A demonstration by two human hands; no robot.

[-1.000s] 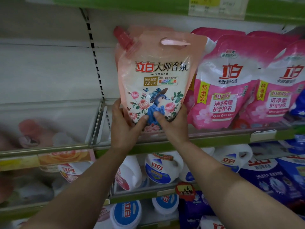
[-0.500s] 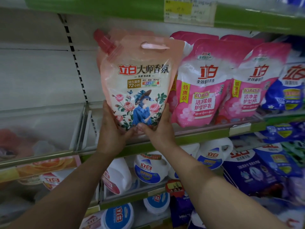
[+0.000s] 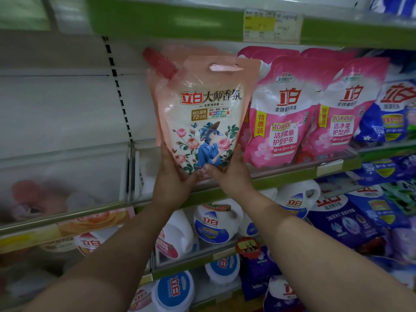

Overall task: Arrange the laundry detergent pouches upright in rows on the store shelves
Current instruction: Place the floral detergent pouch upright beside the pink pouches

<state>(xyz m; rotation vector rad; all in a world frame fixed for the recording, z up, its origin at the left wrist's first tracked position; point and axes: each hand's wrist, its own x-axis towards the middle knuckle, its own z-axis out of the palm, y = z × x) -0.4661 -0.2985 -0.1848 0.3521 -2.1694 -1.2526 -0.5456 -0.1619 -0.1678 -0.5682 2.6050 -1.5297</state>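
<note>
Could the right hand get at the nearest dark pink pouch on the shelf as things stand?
Probably not yet: the right hand grips the bottom of the peach pouch together with the left hand. The dark pink pouch stands close beside it, its front uncovered, so letting go would leave the way free.

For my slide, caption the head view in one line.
Both hands, left hand and right hand, hold a peach floral detergent pouch upright at the shelf, beside pink pouches.

Shop aisle, laundry section. Green-edged shelves (image 3: 281,181) with clear front rails, a price label (image 3: 271,25) on the upper edge, rows of pink detergent pouches (image 3: 283,113), blue pouches (image 3: 391,111), white jugs (image 3: 212,224) below; a red tag (image 3: 247,245), probably a price.
</note>
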